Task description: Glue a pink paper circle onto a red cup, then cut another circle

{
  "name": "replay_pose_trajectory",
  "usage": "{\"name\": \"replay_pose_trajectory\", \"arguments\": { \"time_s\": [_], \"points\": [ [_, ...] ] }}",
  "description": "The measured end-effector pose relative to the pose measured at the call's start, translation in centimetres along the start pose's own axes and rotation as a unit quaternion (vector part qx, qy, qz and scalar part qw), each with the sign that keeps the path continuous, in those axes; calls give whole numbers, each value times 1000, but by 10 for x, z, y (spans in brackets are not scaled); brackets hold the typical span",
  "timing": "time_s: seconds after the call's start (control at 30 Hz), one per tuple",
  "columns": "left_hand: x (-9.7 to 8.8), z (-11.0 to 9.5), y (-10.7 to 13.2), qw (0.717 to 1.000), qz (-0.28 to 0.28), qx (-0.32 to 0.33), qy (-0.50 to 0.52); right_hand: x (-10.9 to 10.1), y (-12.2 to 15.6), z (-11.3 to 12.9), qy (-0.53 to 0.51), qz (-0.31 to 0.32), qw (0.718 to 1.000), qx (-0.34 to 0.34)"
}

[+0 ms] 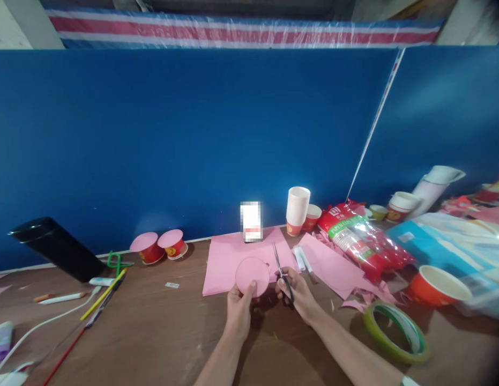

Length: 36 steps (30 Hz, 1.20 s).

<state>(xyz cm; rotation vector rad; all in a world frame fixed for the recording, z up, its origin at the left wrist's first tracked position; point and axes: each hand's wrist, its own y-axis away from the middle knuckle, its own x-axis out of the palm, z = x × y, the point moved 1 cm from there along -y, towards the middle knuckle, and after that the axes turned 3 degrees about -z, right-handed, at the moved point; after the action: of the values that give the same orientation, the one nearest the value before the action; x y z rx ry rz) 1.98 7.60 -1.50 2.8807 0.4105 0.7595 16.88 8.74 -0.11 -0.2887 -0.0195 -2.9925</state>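
Between thumb and fingers, my left hand [240, 306] holds a round pink paper disc [252, 273] by its lower edge. My right hand [299, 292] is closed on the dark handles of a pair of scissors [278, 260], whose blades point up and away from me, a little right of the disc. Both hands hover near the front edge of a stack of pink paper sheets [221, 265]. A cut pink sheet [333, 265] lies to the right, with white sticks [302, 258], perhaps markers, beside it. Two red paper cups [174, 247] with pink discs on top stand left.
A black bottle [58, 249] leans at the left. Yellow tape [394, 332], a red cup [438, 287] and a red plastic bag [362, 241] lie right. Stacked cups [298, 209] stand by the blue partition [193, 134]. A white cable [44, 324] crosses the left side.
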Motion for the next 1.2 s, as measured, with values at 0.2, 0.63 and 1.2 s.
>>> {"name": "replay_pose_trajectory", "arguments": {
  "time_s": [0.2,0.63,1.2],
  "points": [
    [-3,0,-1,999,1,-17,37,3,3,-9,38,32,998,-28],
    [3,0,-3,999,-1,25,25,0,-1,-9,19,-7,998,-61],
    [-3,-4,-8,996,48,-27,76,3,3,-7,110,-30,988,-103]
  ]
}}
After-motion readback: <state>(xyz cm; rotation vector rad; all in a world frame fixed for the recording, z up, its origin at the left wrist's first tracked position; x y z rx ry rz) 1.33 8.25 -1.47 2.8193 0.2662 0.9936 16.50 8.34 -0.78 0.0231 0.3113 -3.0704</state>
